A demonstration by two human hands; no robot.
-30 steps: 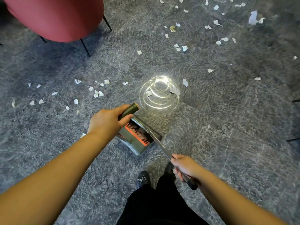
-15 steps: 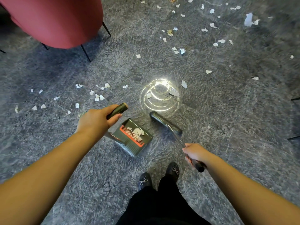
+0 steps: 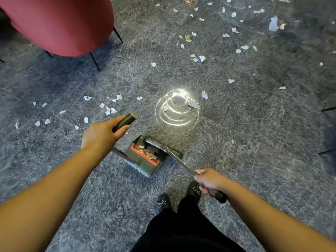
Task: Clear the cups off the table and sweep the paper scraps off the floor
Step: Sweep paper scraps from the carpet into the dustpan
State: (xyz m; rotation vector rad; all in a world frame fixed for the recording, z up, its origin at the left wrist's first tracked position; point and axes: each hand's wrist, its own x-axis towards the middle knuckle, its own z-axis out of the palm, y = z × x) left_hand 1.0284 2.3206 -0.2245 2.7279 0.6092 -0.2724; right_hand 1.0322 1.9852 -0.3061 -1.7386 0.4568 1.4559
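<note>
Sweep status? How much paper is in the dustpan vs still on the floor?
Done: a few scraps lie in the dustpan. In hand: left hand grips the dustpan handle, right hand grips the broom handle, broom head at the pan's mouth. Left: many floor scraps, more farther out. No table or cups in view.

Light comes from overhead: a hard white glare (image 3: 177, 108) in rings lies on the polished grey floor (image 3: 254, 142), just beyond the left hand's fingers (image 3: 125, 127). The chair (image 3: 58, 24) throws a soft shadow. Edges bulge with wide-angle distortion, and the corners smear soft.
</note>
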